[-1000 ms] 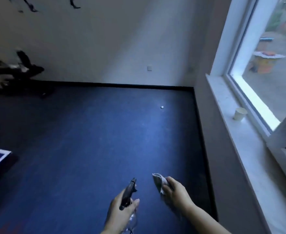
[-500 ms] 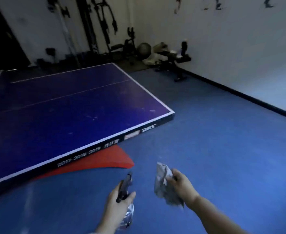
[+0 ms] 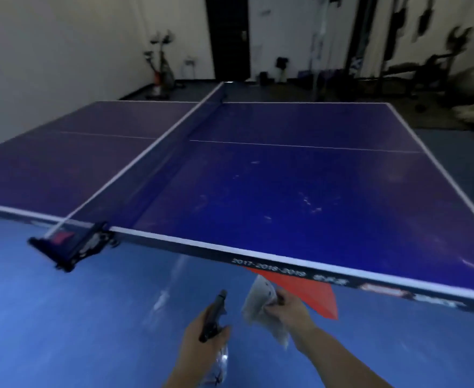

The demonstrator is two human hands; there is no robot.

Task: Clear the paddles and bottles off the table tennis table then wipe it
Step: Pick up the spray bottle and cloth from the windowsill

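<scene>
- Dim gym room surrounds the table tennis table [image 3: 300,197], whose blue top shows no paddles or bottles on the parts in view, so the clearing looks done and the wiping step looks about to begin.
- Left hand [image 3: 202,343] is wrapped round the neck of a clear spray bottle [image 3: 219,357], its dark trigger head [image 3: 216,312] standing up out of the fist and aimed toward the table edge; held that way, a finger can likely squeeze without regripping.
- Right hand [image 3: 289,309] clutches a crumpled grey cloth [image 3: 261,306], which spills out to the left of the fingers and hangs below them, bunched probably so it can be pressed flat once over the top.
- Both grips sit low, below and just short of the near table edge, above the blue floor [image 3: 76,317]; neither touches the table.
- Pale smudges [image 3: 308,204] lie on the top, up and beyond the cloth hand, a fair first target for spraying.
- Net [image 3: 157,161] crosses the top, up and left of the bottle hand, with its clamp [image 3: 70,245] jutting off the near edge; wiping will need to work each half apart.
- Red panel [image 3: 308,295] shows under the table just right of the cloth hand.
</scene>
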